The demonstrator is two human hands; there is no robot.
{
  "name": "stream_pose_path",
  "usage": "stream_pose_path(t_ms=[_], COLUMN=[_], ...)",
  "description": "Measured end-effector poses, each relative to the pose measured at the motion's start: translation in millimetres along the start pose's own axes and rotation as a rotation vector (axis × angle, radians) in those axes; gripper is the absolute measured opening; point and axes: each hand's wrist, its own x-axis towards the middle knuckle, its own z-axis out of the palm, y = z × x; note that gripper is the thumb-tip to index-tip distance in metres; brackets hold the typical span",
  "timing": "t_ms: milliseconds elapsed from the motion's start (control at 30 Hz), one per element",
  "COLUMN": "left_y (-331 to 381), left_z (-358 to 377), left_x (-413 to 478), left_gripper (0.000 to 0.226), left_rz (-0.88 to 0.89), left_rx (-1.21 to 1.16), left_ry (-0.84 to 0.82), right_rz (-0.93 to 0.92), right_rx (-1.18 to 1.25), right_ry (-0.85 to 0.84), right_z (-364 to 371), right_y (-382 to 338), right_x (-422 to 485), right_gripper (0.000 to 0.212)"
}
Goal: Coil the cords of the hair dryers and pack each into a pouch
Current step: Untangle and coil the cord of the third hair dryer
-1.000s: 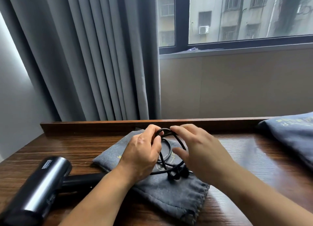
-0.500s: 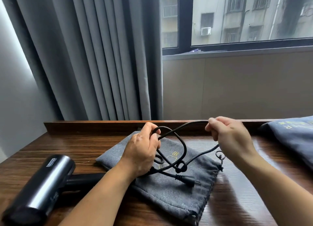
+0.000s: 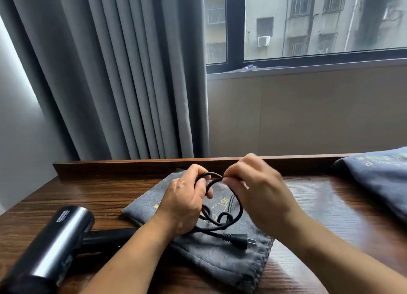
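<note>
The left hand [image 3: 185, 203] is closed, its fingers and thumb curled round the black cord [image 3: 239, 207] where the loops gather at the top. Just beside it, almost knuckle to knuckle, the right hand [image 3: 257, 194] pinches the same cord between thumb and fingertips. Its other fingers are bent, and the hand is somewhat blurred, so the exact hold of each finger cannot be told.

Between and below the two hands the cord hangs in a rounded loop, with smaller twisted loops lying under the left palm. From beneath the left wrist a strand runs out to the plug [image 3: 239, 238], which lies flat below the right hand with its prongs pointing away from the left hand.

Cord and plug rest on a grey pouch [image 3: 220, 258] spread under both hands on the wooden table [image 3: 88, 194]. The hair dryer [image 3: 61, 234] lies on the table beyond the left forearm, its dark handle reaching toward that arm and its barrel pointing away from it. Well apart from the right hand, at the far edge of the table, sits a second grey pouch [image 3: 378, 179] with pale lettering.
</note>
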Motion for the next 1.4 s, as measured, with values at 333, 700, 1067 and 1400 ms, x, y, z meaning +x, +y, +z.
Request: stream_pose_path(t_ms=[333,700,1067,1400], left_y=[-21.3,-5.2,-11.4,-19.2], left_z=[2.4,10.0,16.3,12.0], left_x=[4.4,-1.3,-0.9,6.6], left_gripper=[0.023,0.015,0.022,0.031], left_rz=[-0.209,-0.215,-0.183,-0.462], left_rx=[-0.299,-0.435,-0.163,-0.031], left_ry=[0.034,-0.063,-0.074,0.060], right_rz=[0.820,-0.068,0.340,0.878], right_rx=[0.293,-0.084,0.278,1.143], right_ry=[0.071,-0.385,-0.138,0.187], right_z=[-42.8,-2.7,-14.5,-48.9], right_y=[53.7,-3.4,10.8,30.0], right_x=[6.1,-7.6,0.8,14.8], right_gripper=[0.021,0.060,0.009,0.008])
